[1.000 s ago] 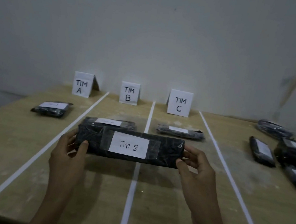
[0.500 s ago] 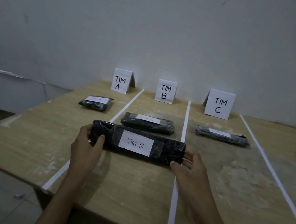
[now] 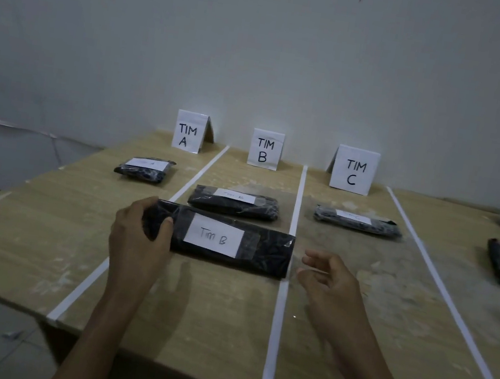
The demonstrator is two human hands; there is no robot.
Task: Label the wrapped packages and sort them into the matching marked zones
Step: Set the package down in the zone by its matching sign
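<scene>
Left hand (image 3: pixel 137 237) grips the left end of the Tim B pkg (image 3: pixel 228 241), which lies across the middle lane of the bench (image 3: pixel 24 236). Its left end overlaps the left tape line (image 3: pixel 76 303) and its rt end meets the middle line (image 3: pixel 274 339). I see a slim gap to the pkg behind (image 3: pixel 233 203). Right hand (image 3: pixel 329 282) is just off the rt end, fingers loose, holding nothing.

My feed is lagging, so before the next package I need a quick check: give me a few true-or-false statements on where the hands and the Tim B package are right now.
1. The left hand grips the left end of the Tim B package. True.
2. The right hand holds its right end. False: it is off the package, holding nothing.
3. The package lies in the lane marked C. False: it lies in the lane in front of the TIM B sign.
4. A second package lies behind it in that lane. True.
5. Lane A holds no package. False: a small package lies before the TIM A sign.
</scene>
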